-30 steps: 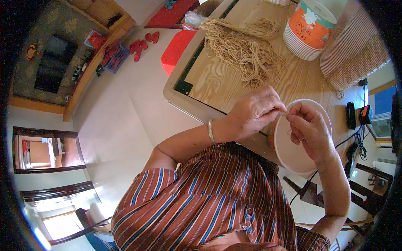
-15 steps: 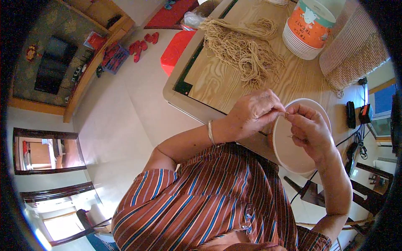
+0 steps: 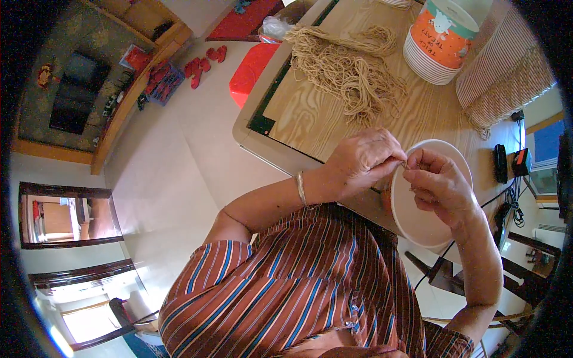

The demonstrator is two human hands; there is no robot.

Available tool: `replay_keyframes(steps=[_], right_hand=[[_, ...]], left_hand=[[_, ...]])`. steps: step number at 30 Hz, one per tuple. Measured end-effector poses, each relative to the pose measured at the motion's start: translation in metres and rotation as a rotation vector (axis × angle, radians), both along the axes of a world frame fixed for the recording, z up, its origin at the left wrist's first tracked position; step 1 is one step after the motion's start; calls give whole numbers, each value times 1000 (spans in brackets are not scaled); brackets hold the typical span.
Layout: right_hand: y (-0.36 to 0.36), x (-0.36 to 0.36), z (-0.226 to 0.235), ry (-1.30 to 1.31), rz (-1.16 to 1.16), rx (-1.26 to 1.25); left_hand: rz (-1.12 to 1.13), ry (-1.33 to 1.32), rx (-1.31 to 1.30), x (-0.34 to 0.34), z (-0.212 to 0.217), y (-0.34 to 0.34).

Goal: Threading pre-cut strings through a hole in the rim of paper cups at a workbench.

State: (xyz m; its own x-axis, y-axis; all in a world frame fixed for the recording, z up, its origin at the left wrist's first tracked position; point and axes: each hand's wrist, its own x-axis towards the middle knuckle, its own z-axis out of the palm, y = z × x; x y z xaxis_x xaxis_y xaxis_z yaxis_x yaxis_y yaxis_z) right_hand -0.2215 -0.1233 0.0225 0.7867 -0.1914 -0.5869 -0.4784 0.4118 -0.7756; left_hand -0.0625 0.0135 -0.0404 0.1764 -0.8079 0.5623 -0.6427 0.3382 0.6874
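My left hand and my right hand meet fingertip to fingertip, both closed in a pinch. A small brownish bit shows between them, too small to name. Below my right hand is a round white paper tub, its wide mouth facing up and partly covered by the hand. A loose, tangled heap of tan twine lies on the table just beyond my left hand.
On the wood-grain table stand a stack of orange and green printed paper tubs and striped rope-like woven rolls. Black cables run at the right. A red stool stands by the table's left edge.
My right hand's fingers have shifted slightly and curled closer to my left fingertips. My left hand has hardly moved.
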Motion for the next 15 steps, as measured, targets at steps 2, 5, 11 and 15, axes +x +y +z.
replay_keyframes(steps=[2, 5, 11, 15], right_hand=[[1, 1, -2, -14, 7, -53], [3, 1, -3, -50, 6, -161], [9, 2, -6, -58, -70, -302], [7, 1, -4, -39, -103, -281]], left_hand=[[2, -27, -4, 0, -2, -1], [0, -7, -12, 1, 0, 1], [24, -8, -13, 1, -4, 1], [21, -10, -36, 0, -2, 0]])
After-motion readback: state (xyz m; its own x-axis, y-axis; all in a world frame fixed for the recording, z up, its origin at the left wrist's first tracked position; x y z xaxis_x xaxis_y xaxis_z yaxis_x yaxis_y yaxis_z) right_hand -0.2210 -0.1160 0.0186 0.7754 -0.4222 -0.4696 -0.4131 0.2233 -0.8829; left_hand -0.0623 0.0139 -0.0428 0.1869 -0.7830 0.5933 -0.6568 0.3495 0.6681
